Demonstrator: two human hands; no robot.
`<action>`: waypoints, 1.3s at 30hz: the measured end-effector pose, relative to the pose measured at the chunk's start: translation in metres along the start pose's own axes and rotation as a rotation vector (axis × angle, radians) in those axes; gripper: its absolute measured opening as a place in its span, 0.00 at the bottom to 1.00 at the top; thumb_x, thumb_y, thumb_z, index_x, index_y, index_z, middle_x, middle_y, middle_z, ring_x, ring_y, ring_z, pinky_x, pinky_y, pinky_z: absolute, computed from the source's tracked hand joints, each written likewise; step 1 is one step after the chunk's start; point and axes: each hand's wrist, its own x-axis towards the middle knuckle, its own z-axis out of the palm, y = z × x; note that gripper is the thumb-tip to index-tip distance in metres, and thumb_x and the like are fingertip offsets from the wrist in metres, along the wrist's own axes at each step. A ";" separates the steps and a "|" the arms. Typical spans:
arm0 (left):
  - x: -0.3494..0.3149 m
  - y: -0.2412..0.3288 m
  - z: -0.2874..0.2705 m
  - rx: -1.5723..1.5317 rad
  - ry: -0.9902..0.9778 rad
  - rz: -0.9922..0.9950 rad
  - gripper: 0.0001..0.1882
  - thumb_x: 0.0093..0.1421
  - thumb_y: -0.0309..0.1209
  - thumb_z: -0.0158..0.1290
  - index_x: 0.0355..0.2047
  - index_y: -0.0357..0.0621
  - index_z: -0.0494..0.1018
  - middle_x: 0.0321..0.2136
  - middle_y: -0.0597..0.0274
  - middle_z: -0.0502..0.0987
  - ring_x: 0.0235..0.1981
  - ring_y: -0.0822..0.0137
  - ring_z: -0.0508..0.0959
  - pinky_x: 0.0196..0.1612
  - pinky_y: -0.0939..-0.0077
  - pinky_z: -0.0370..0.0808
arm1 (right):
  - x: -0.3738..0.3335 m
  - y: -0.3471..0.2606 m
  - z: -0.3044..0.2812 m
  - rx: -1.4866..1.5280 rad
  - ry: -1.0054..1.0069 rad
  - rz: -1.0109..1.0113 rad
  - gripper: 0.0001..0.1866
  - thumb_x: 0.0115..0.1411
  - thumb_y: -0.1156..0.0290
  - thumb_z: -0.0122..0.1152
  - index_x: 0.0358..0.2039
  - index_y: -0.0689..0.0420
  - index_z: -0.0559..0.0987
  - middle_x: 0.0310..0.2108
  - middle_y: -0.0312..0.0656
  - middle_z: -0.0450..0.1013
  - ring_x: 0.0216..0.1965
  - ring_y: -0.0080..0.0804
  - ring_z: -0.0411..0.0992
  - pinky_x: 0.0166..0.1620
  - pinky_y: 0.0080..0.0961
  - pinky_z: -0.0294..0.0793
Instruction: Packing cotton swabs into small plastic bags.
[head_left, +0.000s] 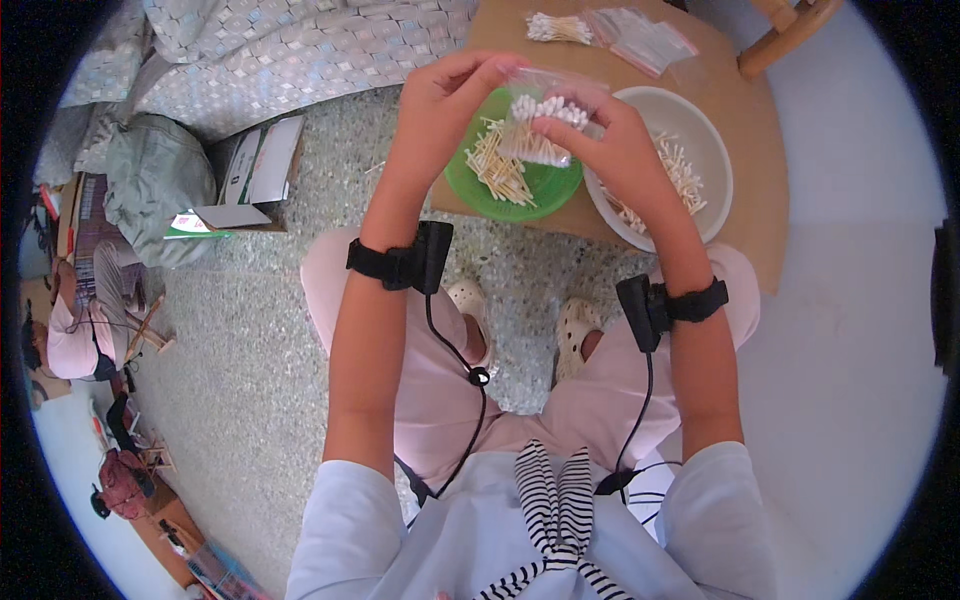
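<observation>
A small clear plastic bag [537, 142] filled with white-tipped cotton swabs is held up over the table. My left hand [440, 105] pinches its upper left corner between thumb and fingers. On the other side, my right hand [625, 150] grips the bag, its thumb across the front near the swab tips. Below the bag sits a green bowl [560, 196] with loose cotton swabs [497, 172] in it, partly covered by the bag. To the right, partly behind my right hand and forearm, a white bowl [724, 165] holds more loose swabs [684, 180].
On the brown table [752, 225], a bundle of swabs [558, 28] and several flat clear bags [650, 45] lie at the far side. A wooden leg [785, 42] stands beyond them. An opened carton [262, 170] and a grey-green sack [160, 185] are at left; another person [85, 335] sits farther left.
</observation>
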 end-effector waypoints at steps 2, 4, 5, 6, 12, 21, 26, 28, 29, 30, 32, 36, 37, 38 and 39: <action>0.003 -0.001 -0.001 0.028 0.071 0.004 0.15 0.63 0.37 0.49 0.38 0.37 0.77 0.32 0.65 0.79 0.37 0.76 0.75 0.42 0.80 0.70 | -0.001 0.000 0.001 0.066 0.028 0.015 0.26 0.52 0.58 0.66 0.47 0.60 0.74 0.38 0.43 0.76 0.36 0.28 0.73 0.41 0.25 0.72; 0.005 -0.010 -0.006 -0.079 0.225 0.014 0.16 0.63 0.38 0.50 0.45 0.39 0.74 0.38 0.62 0.78 0.41 0.73 0.74 0.45 0.80 0.69 | -0.002 0.000 0.004 0.272 0.038 0.096 0.21 0.56 0.62 0.63 0.47 0.60 0.75 0.38 0.40 0.75 0.35 0.21 0.73 0.37 0.19 0.72; 0.007 -0.009 -0.004 -0.082 0.224 0.025 0.16 0.63 0.38 0.50 0.45 0.39 0.74 0.38 0.62 0.78 0.41 0.73 0.74 0.45 0.80 0.69 | -0.002 0.001 0.005 0.266 0.044 0.087 0.21 0.56 0.62 0.63 0.47 0.60 0.75 0.38 0.40 0.75 0.35 0.21 0.73 0.37 0.19 0.72; 0.007 -0.007 -0.002 -0.026 0.127 0.021 0.19 0.62 0.39 0.51 0.49 0.40 0.71 0.42 0.60 0.76 0.44 0.70 0.74 0.47 0.77 0.69 | -0.001 0.003 0.007 0.360 0.059 0.085 0.19 0.58 0.64 0.61 0.47 0.59 0.75 0.37 0.37 0.75 0.34 0.20 0.73 0.36 0.18 0.72; -0.017 -0.012 0.034 0.411 -0.157 0.235 0.34 0.53 0.39 0.60 0.57 0.39 0.61 0.51 0.49 0.68 0.50 0.53 0.71 0.53 0.65 0.67 | -0.002 -0.002 0.014 0.771 0.138 0.240 0.19 0.62 0.67 0.55 0.53 0.57 0.70 0.45 0.35 0.71 0.40 0.18 0.71 0.40 0.18 0.72; -0.015 -0.023 0.037 0.723 0.079 0.339 0.29 0.51 0.32 0.59 0.52 0.35 0.64 0.50 0.46 0.67 0.50 0.48 0.70 0.52 0.63 0.68 | 0.004 -0.002 0.020 0.809 0.021 0.077 0.30 0.64 0.64 0.50 0.65 0.54 0.55 0.58 0.40 0.62 0.55 0.28 0.64 0.55 0.26 0.62; 0.011 -0.026 0.017 0.565 0.119 0.123 0.27 0.50 0.30 0.59 0.50 0.34 0.66 0.46 0.45 0.71 0.48 0.48 0.71 0.52 0.64 0.68 | 0.004 0.012 -0.029 0.139 -0.004 0.161 0.28 0.65 0.56 0.44 0.62 0.55 0.60 0.52 0.53 0.68 0.54 0.42 0.67 0.54 0.30 0.64; 0.033 -0.034 0.006 0.529 0.068 0.188 0.26 0.51 0.30 0.59 0.50 0.34 0.67 0.43 0.45 0.73 0.46 0.47 0.73 0.50 0.64 0.69 | 0.001 0.023 -0.038 -0.024 0.089 0.213 0.25 0.65 0.54 0.41 0.55 0.56 0.68 0.43 0.57 0.72 0.48 0.50 0.70 0.51 0.36 0.67; 0.045 -0.030 0.006 0.640 0.038 0.262 0.26 0.51 0.31 0.59 0.49 0.35 0.67 0.44 0.44 0.73 0.45 0.47 0.73 0.49 0.63 0.69 | 0.000 0.020 -0.041 -0.022 0.103 0.216 0.25 0.65 0.54 0.41 0.55 0.56 0.68 0.43 0.57 0.72 0.48 0.50 0.70 0.51 0.36 0.67; 0.059 -0.032 0.002 0.650 0.036 0.270 0.26 0.51 0.31 0.59 0.49 0.35 0.67 0.44 0.44 0.73 0.45 0.47 0.73 0.49 0.63 0.69 | 0.001 0.008 -0.040 -0.115 0.159 0.210 0.22 0.64 0.55 0.42 0.49 0.57 0.72 0.40 0.56 0.73 0.44 0.51 0.71 0.47 0.40 0.68; 0.089 -0.039 0.003 0.683 -0.171 0.313 0.28 0.51 0.35 0.60 0.51 0.37 0.67 0.45 0.45 0.73 0.46 0.48 0.73 0.49 0.64 0.70 | 0.000 0.000 -0.040 -0.206 0.228 0.204 0.20 0.64 0.57 0.42 0.43 0.57 0.75 0.36 0.55 0.74 0.41 0.52 0.72 0.44 0.44 0.69; 0.114 -0.069 0.021 1.127 -0.347 0.398 0.30 0.50 0.37 0.60 0.53 0.39 0.67 0.45 0.46 0.73 0.46 0.49 0.73 0.49 0.64 0.70 | 0.000 0.001 -0.042 -0.394 0.279 0.142 0.16 0.62 0.59 0.44 0.34 0.57 0.76 0.29 0.53 0.74 0.34 0.52 0.73 0.38 0.49 0.69; 0.112 -0.079 0.018 1.179 -0.340 0.430 0.30 0.50 0.37 0.60 0.52 0.41 0.68 0.44 0.47 0.74 0.45 0.49 0.74 0.48 0.64 0.70 | 0.000 -0.002 -0.038 -0.415 0.254 0.139 0.16 0.61 0.60 0.44 0.32 0.57 0.76 0.28 0.53 0.74 0.33 0.51 0.73 0.37 0.49 0.69; 0.112 -0.079 0.028 1.214 -0.340 0.468 0.29 0.49 0.38 0.60 0.52 0.43 0.69 0.44 0.48 0.74 0.45 0.50 0.74 0.48 0.64 0.70 | 0.000 0.002 -0.037 -0.417 0.267 0.148 0.16 0.61 0.60 0.44 0.32 0.57 0.76 0.28 0.53 0.74 0.33 0.51 0.73 0.37 0.49 0.69; 0.115 -0.078 0.036 1.210 -0.351 0.479 0.29 0.49 0.38 0.60 0.52 0.43 0.69 0.44 0.48 0.74 0.45 0.50 0.74 0.48 0.64 0.70 | -0.001 0.005 -0.034 -0.439 0.251 0.165 0.15 0.61 0.59 0.46 0.34 0.55 0.77 0.27 0.51 0.75 0.32 0.50 0.74 0.36 0.46 0.70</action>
